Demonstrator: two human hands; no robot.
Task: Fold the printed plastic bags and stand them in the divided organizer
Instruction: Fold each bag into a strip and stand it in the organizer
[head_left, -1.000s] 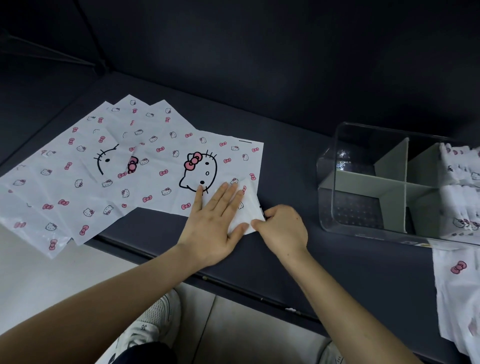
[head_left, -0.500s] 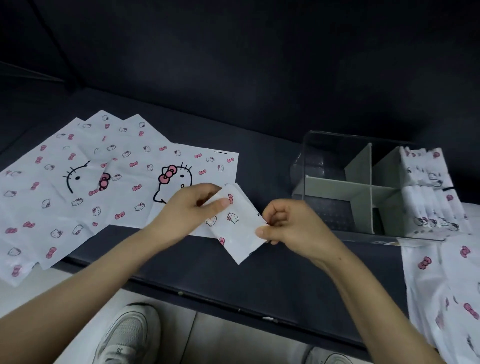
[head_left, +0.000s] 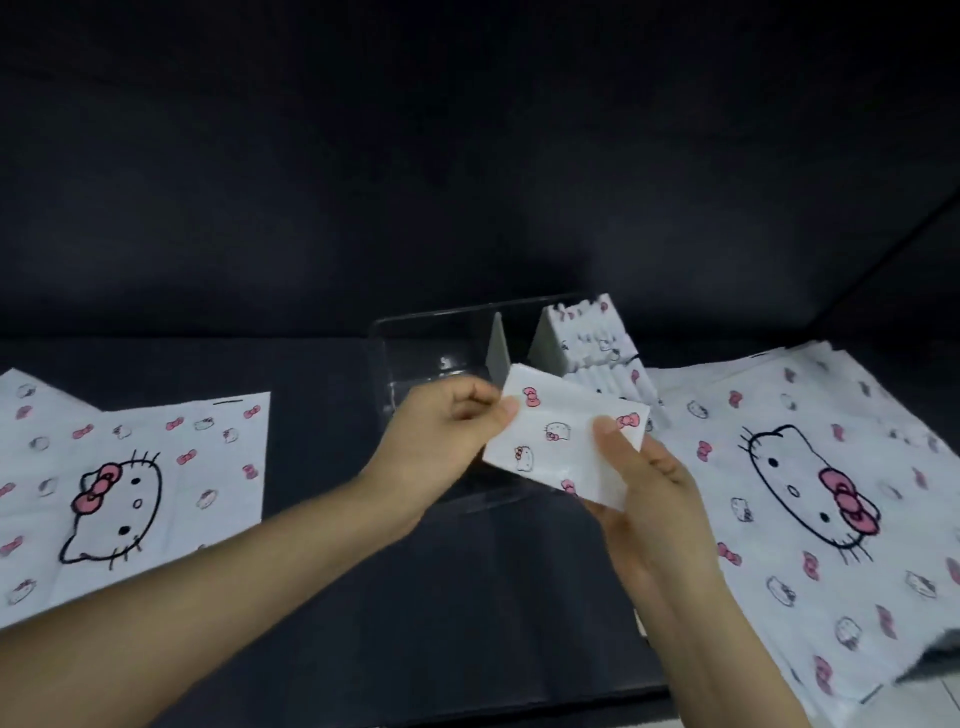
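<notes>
Dark surface (head_left: 493, 613): runs under both forearms; serves as the folding bench, judging by the sheets spread on it.
Right hand (head_left: 649, 499): palm up, fingers beneath the packet, thumb pressed on its top face; clamped on it, probably so the folds cannot spring open.
Left hand (head_left: 447, 441): curled, pinching the packet's left edge between thumb and fingertips; steadies that end against slipping on slick film.
Folded bag (head_left: 556, 441): compact white rectangle with pink bows, held in the air between both hands, tilted, over the near wall of the organizer; not yet inside.
Left flat bags (head_left: 156, 467): unfolded, printed side up; apparently waiting for a fold.
Right flat bags (head_left: 810, 467): stack of several beside the organizer; touching it or just apart, cannot tell.
Organizer (head_left: 415, 353): clear walls, grey dividers, near side partly hidden by the hands.
Standing bags (head_left: 597, 358): folded packets upright in the right-hand compartments, packed close so each props its neighbour.
Step in hand: carrying 1 finished packet toward a slot; likely needs turning upright before release, else apt to flop or unfold.
</notes>
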